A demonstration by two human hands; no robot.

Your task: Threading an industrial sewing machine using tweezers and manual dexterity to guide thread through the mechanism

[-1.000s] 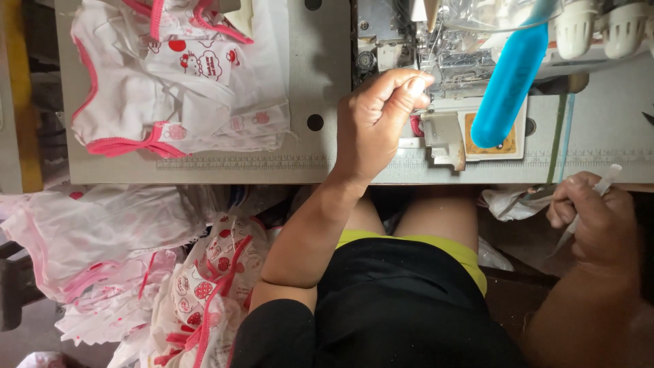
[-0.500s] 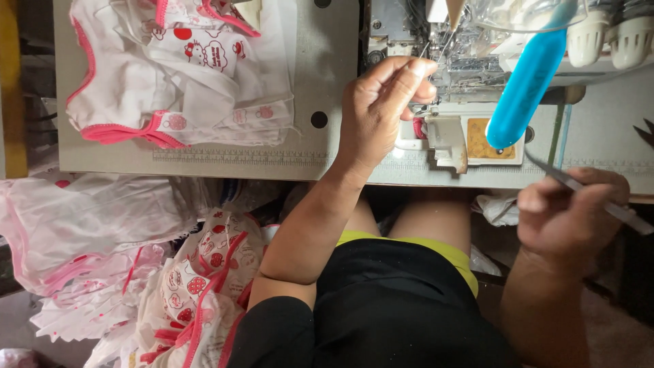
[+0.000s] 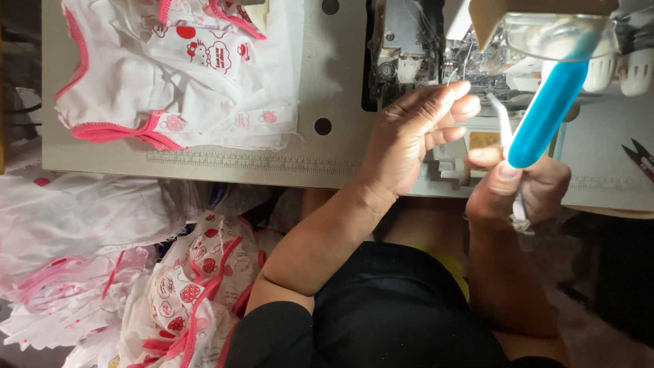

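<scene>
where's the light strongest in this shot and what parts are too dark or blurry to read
Head view: brightest on the white pink-trimmed garments and grey sewing table; the blue tube-shaped lamp arm looms close and soft; the lap and lower right fall into deep shadow; metal tweezers in the right hand glare pale.

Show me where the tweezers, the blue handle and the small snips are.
tweezers [image 3: 503,126], head view, on the pale upper blade.
blue handle [image 3: 545,116], head view, mid-length of the handle.
small snips [image 3: 639,158], head view, on the dark blades.
</scene>
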